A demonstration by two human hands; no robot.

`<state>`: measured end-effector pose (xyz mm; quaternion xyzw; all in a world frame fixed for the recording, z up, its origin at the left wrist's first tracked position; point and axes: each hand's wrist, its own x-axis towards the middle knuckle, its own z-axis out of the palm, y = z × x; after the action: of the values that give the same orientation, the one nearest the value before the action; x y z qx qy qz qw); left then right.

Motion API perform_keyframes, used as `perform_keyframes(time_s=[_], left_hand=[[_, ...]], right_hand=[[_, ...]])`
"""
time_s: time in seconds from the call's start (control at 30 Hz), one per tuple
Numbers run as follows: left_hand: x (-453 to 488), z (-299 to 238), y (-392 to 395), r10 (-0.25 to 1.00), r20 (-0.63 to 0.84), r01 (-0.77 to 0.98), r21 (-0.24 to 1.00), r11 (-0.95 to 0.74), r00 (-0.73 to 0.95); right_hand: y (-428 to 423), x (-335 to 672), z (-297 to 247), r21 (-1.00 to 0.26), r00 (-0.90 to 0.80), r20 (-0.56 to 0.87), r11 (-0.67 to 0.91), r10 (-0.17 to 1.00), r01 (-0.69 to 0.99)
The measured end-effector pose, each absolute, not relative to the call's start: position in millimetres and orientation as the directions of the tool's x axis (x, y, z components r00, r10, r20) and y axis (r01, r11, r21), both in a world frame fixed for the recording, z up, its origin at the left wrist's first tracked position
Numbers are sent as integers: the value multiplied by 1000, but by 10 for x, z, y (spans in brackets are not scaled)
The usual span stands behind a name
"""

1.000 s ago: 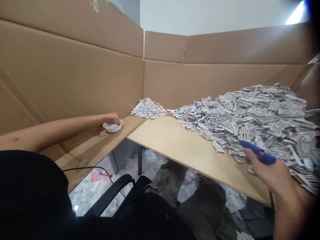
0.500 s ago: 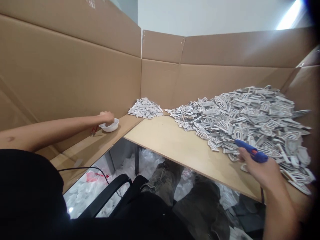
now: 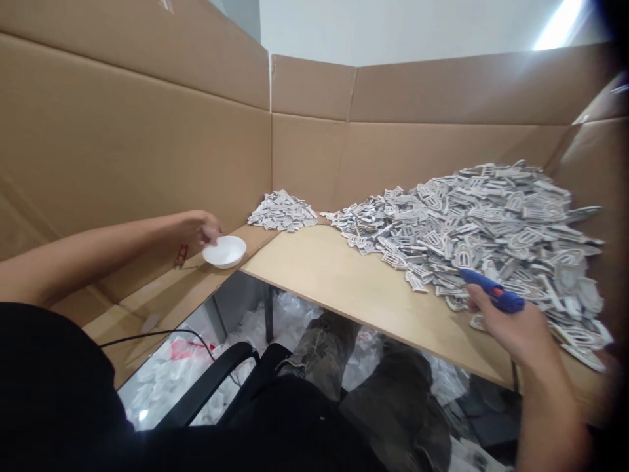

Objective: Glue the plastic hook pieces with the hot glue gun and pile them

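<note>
My left hand (image 3: 210,231) is at the left rim of a white bowl (image 3: 227,252), thumb and fingers closed on the edge. No contents can be made out in the bowl. Left of it, by the cardboard wall, is a small red-handled tool (image 3: 181,255). My right hand (image 3: 511,331) is wrapped around a blue handheld tool (image 3: 491,290) with an orange-red button; its exact kind is unclear. The tool's narrow end points left, in front of a large heap of flat whitish-grey pieces with slots (image 3: 491,216).
A smaller heap of pale pieces (image 3: 282,211) lies in the far corner. Tall cardboard walls (image 3: 147,118) surround the wooden table (image 3: 334,275). A black cable (image 3: 147,335) runs at left above a chair armrest (image 3: 211,383). Plastic bags (image 3: 289,318) cover the floor.
My left hand has come up out of the bowl to its left rim. The bowl has shifted slightly right and shows more of its inside. My right hand keeps the blue tool nearly still.
</note>
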<state>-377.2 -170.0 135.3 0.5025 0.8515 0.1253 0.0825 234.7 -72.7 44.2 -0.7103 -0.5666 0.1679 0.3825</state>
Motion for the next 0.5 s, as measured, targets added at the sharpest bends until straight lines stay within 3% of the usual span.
perform_keyframes(time_s=[0.1, 0.17, 0.5], left_hand=[[-3719, 1482, -1693, 860, -378, 833, 301, 465, -343], [-3612, 1545, -1645, 862, -464, 842, 366, 397, -205], [-2668, 1166, -1056, 998, -17, 833, 551, 54, -54]], right_hand=[[-724, 2335, 447, -742, 318, 176, -87, 932, 664], [-741, 2311, 459, -752, 320, 165, -91, 933, 653], [-753, 2320, 394, -771, 235, 243, 40, 941, 636]])
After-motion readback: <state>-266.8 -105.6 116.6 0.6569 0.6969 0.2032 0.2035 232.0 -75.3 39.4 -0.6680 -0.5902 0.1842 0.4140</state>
